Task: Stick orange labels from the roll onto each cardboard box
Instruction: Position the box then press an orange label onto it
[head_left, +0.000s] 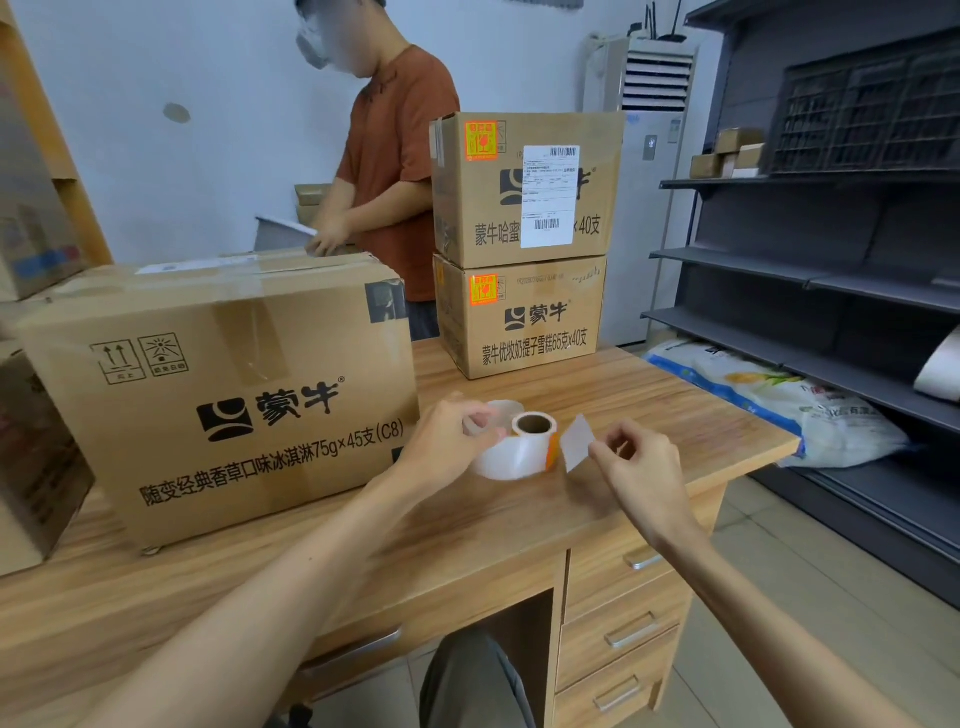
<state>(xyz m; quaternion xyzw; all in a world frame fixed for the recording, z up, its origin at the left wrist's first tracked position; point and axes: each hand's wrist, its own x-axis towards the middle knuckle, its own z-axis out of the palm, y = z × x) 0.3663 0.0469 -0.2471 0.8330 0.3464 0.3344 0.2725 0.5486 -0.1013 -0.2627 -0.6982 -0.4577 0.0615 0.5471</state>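
Note:
My left hand (449, 434) grips the label roll (519, 447) just above the wooden desk (649, 410). The roll has a brown core, glossy white backing and an orange edge showing. My right hand (636, 460) pinches one label (577, 441) by its corner; its pale back faces me, right of the roll. A large cardboard box (218, 395) lies on the desk to the left, with no orange label on its visible faces. Two stacked boxes stand behind: the upper box (524, 187) and lower box (519, 317) each carry an orange label at the top left.
A person in a rust shirt (395, 171) stands behind the desk handling papers. More boxes (36, 457) sit at the far left. Dark metal shelving (831, 270) fills the right side, with a printed sack (779, 405) on a low shelf. Desk drawers (623, 623) are below right.

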